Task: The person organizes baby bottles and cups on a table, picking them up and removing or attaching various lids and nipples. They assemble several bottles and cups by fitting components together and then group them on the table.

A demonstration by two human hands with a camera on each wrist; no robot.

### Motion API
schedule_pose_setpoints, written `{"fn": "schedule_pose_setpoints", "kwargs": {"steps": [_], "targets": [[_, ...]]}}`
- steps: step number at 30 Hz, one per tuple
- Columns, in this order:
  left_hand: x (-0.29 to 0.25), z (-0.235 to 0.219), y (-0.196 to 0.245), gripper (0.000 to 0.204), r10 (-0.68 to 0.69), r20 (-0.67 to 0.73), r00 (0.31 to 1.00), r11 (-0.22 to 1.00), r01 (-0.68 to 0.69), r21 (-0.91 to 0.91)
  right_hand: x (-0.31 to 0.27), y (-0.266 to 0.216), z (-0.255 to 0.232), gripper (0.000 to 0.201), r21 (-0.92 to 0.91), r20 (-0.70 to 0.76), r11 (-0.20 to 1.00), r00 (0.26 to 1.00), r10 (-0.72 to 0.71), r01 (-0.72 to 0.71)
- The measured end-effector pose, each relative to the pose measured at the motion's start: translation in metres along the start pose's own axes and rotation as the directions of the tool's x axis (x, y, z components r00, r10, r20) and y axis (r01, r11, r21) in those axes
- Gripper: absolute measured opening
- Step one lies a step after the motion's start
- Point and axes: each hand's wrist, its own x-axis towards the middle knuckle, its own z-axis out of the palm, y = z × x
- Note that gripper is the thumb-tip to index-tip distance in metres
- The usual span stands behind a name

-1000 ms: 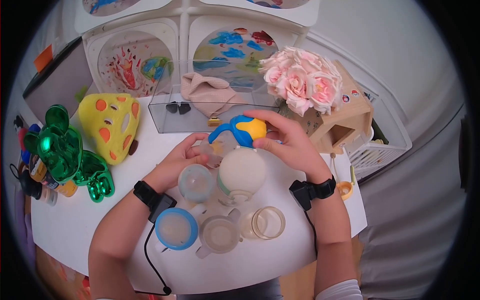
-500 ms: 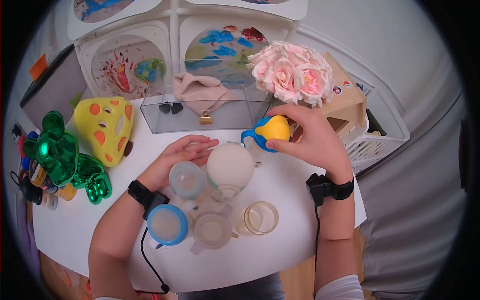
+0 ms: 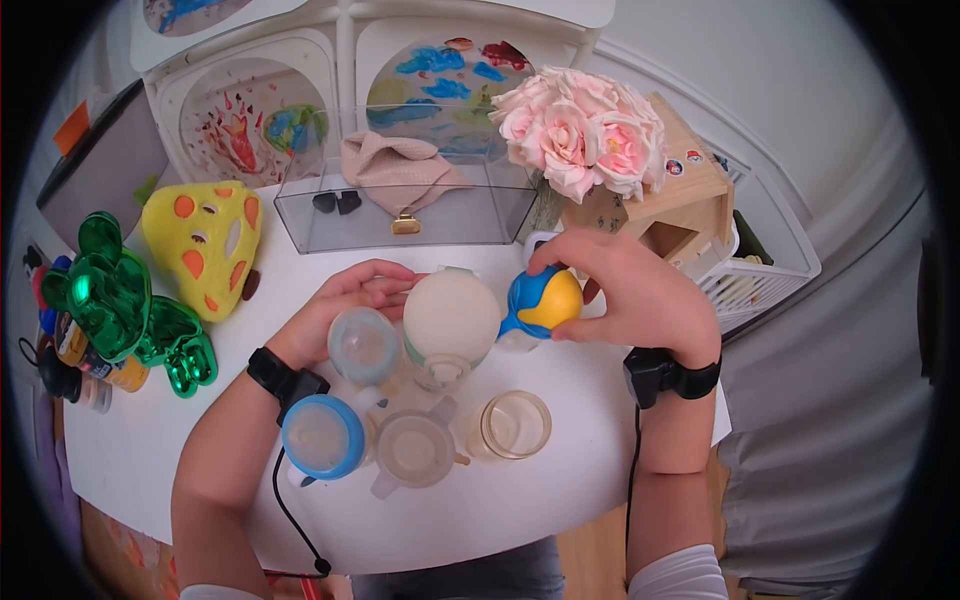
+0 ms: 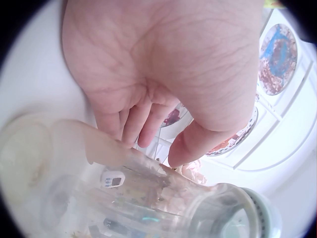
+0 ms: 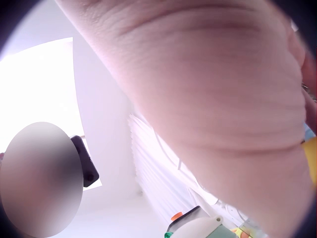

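My right hand [image 3: 640, 295] holds a cup with a blue and yellow lid [image 3: 550, 302], thumb on the near side and fingers on the far side. The cup is tilted, and its clear body shows only a little below the lid. My left hand [image 3: 345, 300] rests behind a clear bottle with a pale green collar [image 3: 363, 345], fingers loosely extended and holding nothing. In the left wrist view, the fingers [image 4: 133, 124] hang beyond a clear bottle [image 4: 148, 198]. A large white-topped bottle [image 3: 450, 315] stands between the hands.
Nearer me stand a blue-rimmed cup [image 3: 323, 437], a two-handled clear cup [image 3: 415, 448] and an open jar [image 3: 515, 425]. Behind are a clear box [image 3: 400, 230] with a pink cloth and pink roses [image 3: 585, 135]. A shiny green figure [image 3: 110, 290] and yellow plush [image 3: 205, 245] stand left.
The cup with the blue and yellow lid moved right, away from my left hand, then slightly toward me and tilted. My left hand came away from it and stayed behind the bottles.
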Motion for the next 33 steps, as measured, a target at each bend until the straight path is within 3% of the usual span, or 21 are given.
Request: {"fn": "schedule_pose_setpoints", "kwargs": {"steps": [2, 8, 12, 15, 17, 23, 33], "targets": [[-0.001, 0.001, 0.000, 0.046, 0.003, -0.026, 1.000, 1.000, -0.003, -0.001, -0.001, 0.001, -0.005, 0.058, 0.012, 0.161, 1.000, 0.987, -0.002, 0.000], [0.000, -0.003, -0.004, 0.046, 0.006, -0.035, 0.999, 1.000, -0.007, -0.010, -0.001, 0.005, -0.003, 0.053, 0.146, 0.181, 0.986, 0.977, -0.109, 0.083], [0.001, -0.005, -0.005, 0.046, 0.002, -0.011, 1.000, 1.000, -0.003, -0.023, -0.002, 0.008, -0.002, 0.051, 0.169, 0.191, 0.982, 0.974, -0.119, 0.087], [0.000, 0.002, -0.001, 0.047, -0.013, -0.059, 0.998, 1.000, 0.013, 0.004, -0.003, 0.011, -0.002, 0.057, 0.187, 0.232, 0.982, 0.971, -0.057, 0.012], [-0.001, 0.002, -0.001, 0.046, -0.006, -0.066, 0.998, 1.000, 0.007, 0.019, -0.002, 0.009, -0.001, 0.048, 0.211, 0.192, 0.976, 0.977, -0.092, 0.050], [0.001, -0.005, -0.005, 0.043, -0.012, -0.034, 0.999, 1.000, 0.012, 0.011, 0.001, 0.008, 0.004, 0.050, 0.226, 0.197, 0.963, 0.961, -0.196, 0.150], [0.000, -0.002, -0.001, 0.042, -0.024, -0.048, 0.999, 0.999, 0.026, 0.043, 0.005, 0.005, 0.008, 0.054, 0.200, 0.229, 0.967, 0.952, -0.204, 0.159]]}}
